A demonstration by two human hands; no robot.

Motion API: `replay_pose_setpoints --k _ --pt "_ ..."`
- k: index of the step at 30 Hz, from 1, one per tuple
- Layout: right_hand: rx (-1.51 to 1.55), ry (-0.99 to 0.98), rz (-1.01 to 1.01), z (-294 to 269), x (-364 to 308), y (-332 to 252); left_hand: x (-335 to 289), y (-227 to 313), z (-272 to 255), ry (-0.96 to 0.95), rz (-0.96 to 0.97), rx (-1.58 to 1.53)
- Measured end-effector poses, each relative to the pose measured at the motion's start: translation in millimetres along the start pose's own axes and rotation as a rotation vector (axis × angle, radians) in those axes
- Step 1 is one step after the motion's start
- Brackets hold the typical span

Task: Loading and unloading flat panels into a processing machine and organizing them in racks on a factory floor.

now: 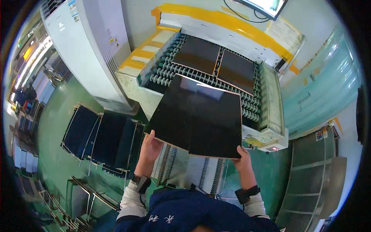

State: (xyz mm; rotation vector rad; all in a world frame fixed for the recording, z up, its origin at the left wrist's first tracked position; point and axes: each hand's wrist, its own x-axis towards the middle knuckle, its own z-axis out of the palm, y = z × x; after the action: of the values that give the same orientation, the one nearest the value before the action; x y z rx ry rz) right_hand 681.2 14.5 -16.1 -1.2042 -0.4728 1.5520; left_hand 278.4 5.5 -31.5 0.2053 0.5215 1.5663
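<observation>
My left hand (150,149) grips the lower left corner of a glossy black panel (170,112), thumb on top. My right hand (243,159) pinches the lower right corner of a second glossy black panel (216,123). The two lie edge to edge, with a faint seam between them and a small step at their near edges. Thin copper-coloured edges show round them. Their far edge is over the front of a roller conveyor (159,80); I cannot tell whether they touch it. Farther in, two dark panels (197,54) (236,72) lie on the rollers.
A rack of dark panels (110,135) stands on the left, near a tall white cabinet (79,46). Below the held panels is a slotted rack (189,170). A metal-framed grey rack (309,178) stands right. Plastic sheeting (324,89) hangs beside the conveyor, and a screen (266,5) sits above.
</observation>
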Motion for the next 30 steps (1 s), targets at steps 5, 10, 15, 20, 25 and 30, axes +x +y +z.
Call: replay_pose_setpoints --k 5,10,15,20,25,30 --pt "0.041 0.121 -0.051 -22 8 -17 17 7 -9 0.024 0.021 0.024" --pt "0.272 0.196 -0.073 -27 15 -20 33 8 -8 0.057 0.020 0.008" --pt "0.293 0.137 -0.031 -29 15 -9 50 6 -9 0.040 0.050 -0.024" --pt "0.338 0.160 -0.035 -10 15 -18 65 14 -10 0.015 0.051 0.058" --pt "0.343 0.173 -0.032 0 25 -24 79 15 0 0.009 0.035 0.045" --pt "0.349 0.157 -0.030 13 33 -25 93 16 3 0.014 0.031 0.066"
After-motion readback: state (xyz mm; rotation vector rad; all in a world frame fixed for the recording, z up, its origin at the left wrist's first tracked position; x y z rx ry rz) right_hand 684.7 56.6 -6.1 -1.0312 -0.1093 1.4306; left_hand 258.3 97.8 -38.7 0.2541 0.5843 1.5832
